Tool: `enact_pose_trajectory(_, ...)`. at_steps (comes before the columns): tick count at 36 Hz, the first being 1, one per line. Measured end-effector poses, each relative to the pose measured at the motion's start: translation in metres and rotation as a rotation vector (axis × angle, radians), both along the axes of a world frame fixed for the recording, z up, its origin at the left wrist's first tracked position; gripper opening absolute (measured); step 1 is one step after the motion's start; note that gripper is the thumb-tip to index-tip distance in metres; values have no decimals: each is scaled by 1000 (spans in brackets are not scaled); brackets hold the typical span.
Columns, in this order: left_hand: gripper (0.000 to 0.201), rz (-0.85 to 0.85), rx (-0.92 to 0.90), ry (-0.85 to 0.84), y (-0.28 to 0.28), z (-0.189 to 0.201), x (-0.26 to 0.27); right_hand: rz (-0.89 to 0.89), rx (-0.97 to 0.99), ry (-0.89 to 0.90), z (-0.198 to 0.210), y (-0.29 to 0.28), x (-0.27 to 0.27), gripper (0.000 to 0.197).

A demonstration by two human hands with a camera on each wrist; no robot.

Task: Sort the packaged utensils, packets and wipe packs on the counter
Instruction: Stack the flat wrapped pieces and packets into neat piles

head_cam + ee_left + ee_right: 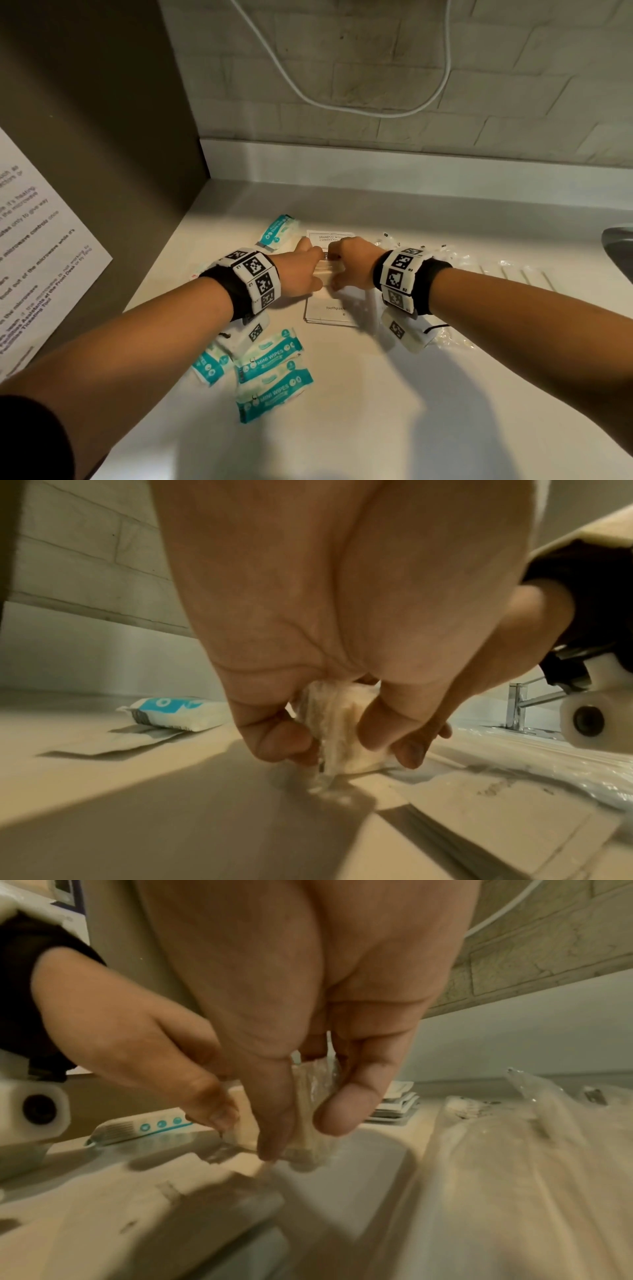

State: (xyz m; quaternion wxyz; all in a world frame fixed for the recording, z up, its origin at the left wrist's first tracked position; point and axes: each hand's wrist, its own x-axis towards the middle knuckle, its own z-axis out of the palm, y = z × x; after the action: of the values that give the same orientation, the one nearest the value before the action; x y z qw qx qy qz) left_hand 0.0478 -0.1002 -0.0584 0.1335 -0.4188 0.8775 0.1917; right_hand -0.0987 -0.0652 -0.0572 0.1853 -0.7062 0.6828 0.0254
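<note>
Both hands meet at the middle of the white counter (394,394) and grip one bundle of clear-wrapped wooden utensils (329,270) from either end. My left hand (303,270) pinches its left end (339,731) between thumb and fingers. My right hand (352,267) pinches the right end (311,1096). Under the bundle lie white packets, one marked toothpaste (330,313) and one marked shampoo (329,236). Three teal mini wipe packs (274,358) lie near my left wrist, and another wipe pack (277,229) lies farther back.
More clear-wrapped utensils (479,267) spread over the counter to the right. A sink edge (620,246) shows at far right. A dark cabinet side with a paper notice (41,240) closes the left. A white cable (342,102) hangs on the tiled wall.
</note>
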Motion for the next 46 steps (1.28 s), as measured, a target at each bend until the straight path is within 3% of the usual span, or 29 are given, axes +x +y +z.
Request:
enact_pose_trajectory(6,38,75,101,262,-10,3,9,-13,27,0,7,-1,-10,50)
enact_pose_trajectory(12,45,205,230,479,-17,9,17,-65,0,-141,18,1,-21,59)
enact_pose_trajectory(17,51,278,265,463,-17,7,18,-168,13,-334,19,6,-26,47)
enact_pose_trajectory(22,53,330,231,409,-15,2,16,-244,31,-409,12,9,-27,49)
enact_pose_trajectory(32,55,409,317,403,-16,-7,9,-304,54,-412,3,8,-24,50)
enact_pose_trajectory(38,52,421,346,411,-17,-12,6,-321,64,-418,-5,9,-26,43)
enact_pose_trajectory(46,43,436,348,455,-18,-16,6,-333,60,-396,-8,8,-26,47)
